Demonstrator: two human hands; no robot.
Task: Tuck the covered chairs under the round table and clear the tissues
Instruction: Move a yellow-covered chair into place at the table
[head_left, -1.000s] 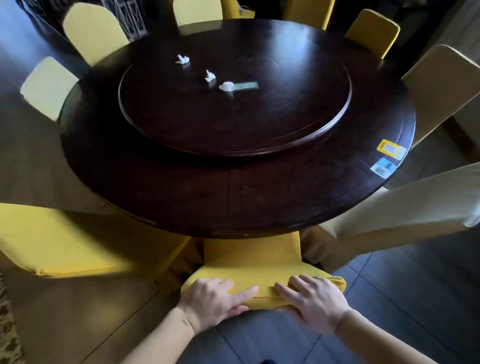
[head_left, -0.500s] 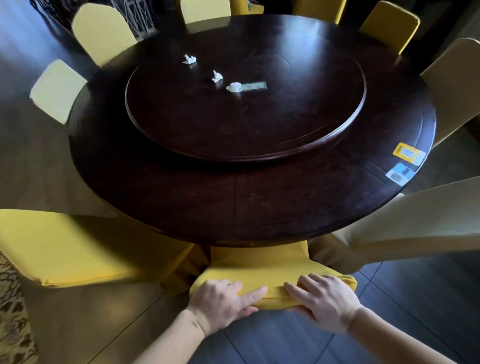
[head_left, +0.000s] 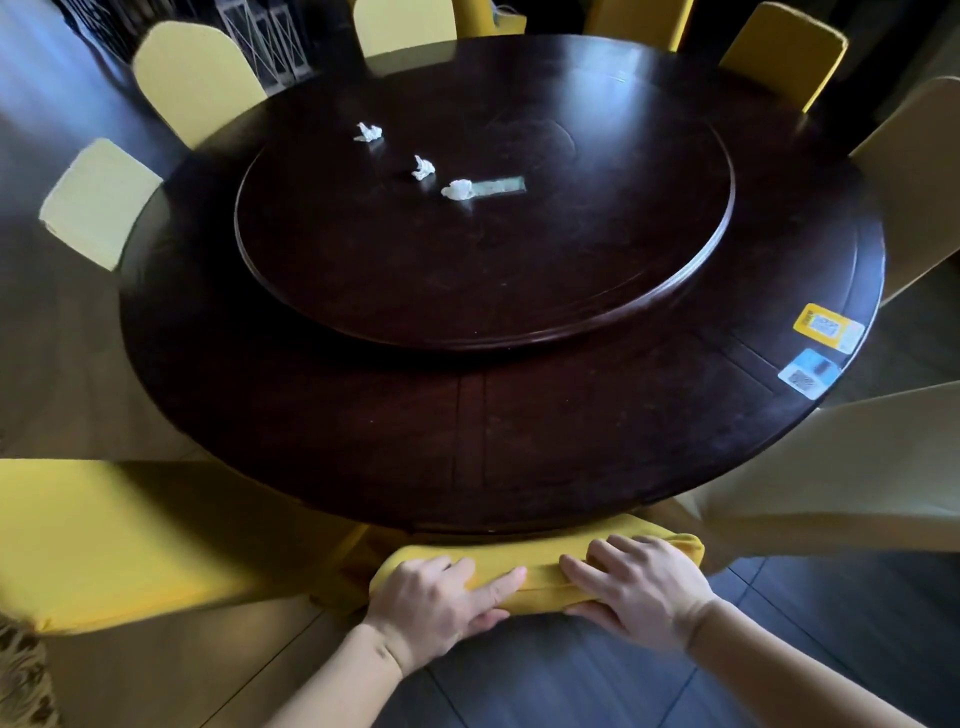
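Both hands (head_left: 436, 597) (head_left: 636, 592) (fingers curled) grip the chair back (head_left: 540, 561) — tucked against the table (head_left: 467, 441).

Dark plank floor (head_left: 597, 675) runs under me, glossy with soft daylight. A fringed patterned rug (head_left: 21, 675) lies at my left; white lattice screens (head_left: 270, 41) stand opposite.

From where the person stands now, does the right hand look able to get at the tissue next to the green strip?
Probably not without moving. The right hand grips the yellow chair back at the table's near edge; the tissue lies far across the turntable, nothing blocking it.
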